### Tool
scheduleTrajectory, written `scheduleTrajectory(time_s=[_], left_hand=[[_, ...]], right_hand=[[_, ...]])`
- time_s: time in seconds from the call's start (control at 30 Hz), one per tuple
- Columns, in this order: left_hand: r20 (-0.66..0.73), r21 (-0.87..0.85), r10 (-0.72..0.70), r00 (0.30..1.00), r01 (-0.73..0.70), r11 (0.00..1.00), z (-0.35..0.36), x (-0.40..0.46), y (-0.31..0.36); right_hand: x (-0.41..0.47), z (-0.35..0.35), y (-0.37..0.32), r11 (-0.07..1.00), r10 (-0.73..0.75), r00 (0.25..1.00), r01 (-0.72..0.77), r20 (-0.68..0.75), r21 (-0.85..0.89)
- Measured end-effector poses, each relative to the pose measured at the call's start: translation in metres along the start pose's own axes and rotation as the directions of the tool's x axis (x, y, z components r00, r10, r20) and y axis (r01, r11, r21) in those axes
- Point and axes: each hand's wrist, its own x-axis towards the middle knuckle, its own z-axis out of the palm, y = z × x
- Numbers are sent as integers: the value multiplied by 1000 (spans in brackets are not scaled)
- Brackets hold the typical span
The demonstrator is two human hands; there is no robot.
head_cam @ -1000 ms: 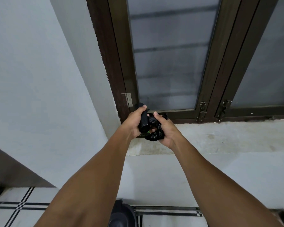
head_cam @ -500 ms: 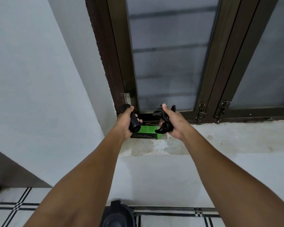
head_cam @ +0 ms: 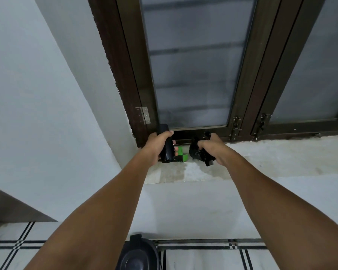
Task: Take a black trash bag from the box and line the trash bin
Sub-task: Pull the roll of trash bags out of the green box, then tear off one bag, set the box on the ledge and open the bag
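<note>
My left hand [head_cam: 157, 146] grips a black roll of trash bags [head_cam: 166, 143], held upright over the window ledge [head_cam: 271, 158]. My right hand [head_cam: 212, 150] clutches a crumpled black trash bag [head_cam: 196, 152] that is separate from the roll. Between the two hands a small green box [head_cam: 180, 156] rests on the ledge, partly hidden by the roll and my fingers. The black trash bin [head_cam: 138, 254] stands on the floor at the bottom edge, between my forearms; only its lidded top shows.
A dark wooden window frame [head_cam: 125, 75] with frosted glass rises behind the ledge. Metal latches [head_cam: 236, 126] sit at the frame's base. A white wall [head_cam: 37, 114] runs along the left. Tiled floor [head_cam: 213, 256] with black stripes lies below.
My hands have pulled apart: the left took the roll leftward, the right drew the crumpled bag rightward. The green box between them came into sight.
</note>
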Motion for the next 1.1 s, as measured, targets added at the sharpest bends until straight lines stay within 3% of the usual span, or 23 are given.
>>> scheduleTrajectory(time_s=[0.23,0.37,0.53,0.6,0.7,0.77,0.8,0.87,0.93,1.0,1.1], left_hand=[[6,144,-23,1000,22,989,23,14,-15],[42,121,-24,999,19,993,34,22,-22],[35,28,-36,999,35,999,43,27,-28],[47,-7,-41,998,42,999,45,27,-30],[67,-50,-51,996,55,997,45,28,-34],[55,-76,-32,998,37,996,44,29,-35],[46,-100,-24,999,28,995,43,28,-34],[48,-166,-10,999,18,986,42,26,-32],[61,-226,3,998,11,974,41,20,-28],[40,-255,23,999,-12,967,37,15,-24],[1,-355,28,1000,-26,934,30,13,-20]], right_hand=[[28,-23,22,980,-21,999,10,-50,-201],[45,-32,35,951,-126,988,95,-87,-294],[57,-33,47,821,-256,944,98,-208,-563],[55,-31,49,785,-343,901,120,-265,-608],[50,-24,53,720,-571,738,239,-361,-651],[42,-15,50,699,-677,636,399,-370,-593],[36,-9,45,709,-690,626,487,-362,-510],[25,7,34,780,-625,694,577,-358,-244],[15,20,23,855,-473,827,514,-304,71],[6,28,16,881,-326,939,345,-115,323],[-5,29,16,878,-210,948,76,239,472]])
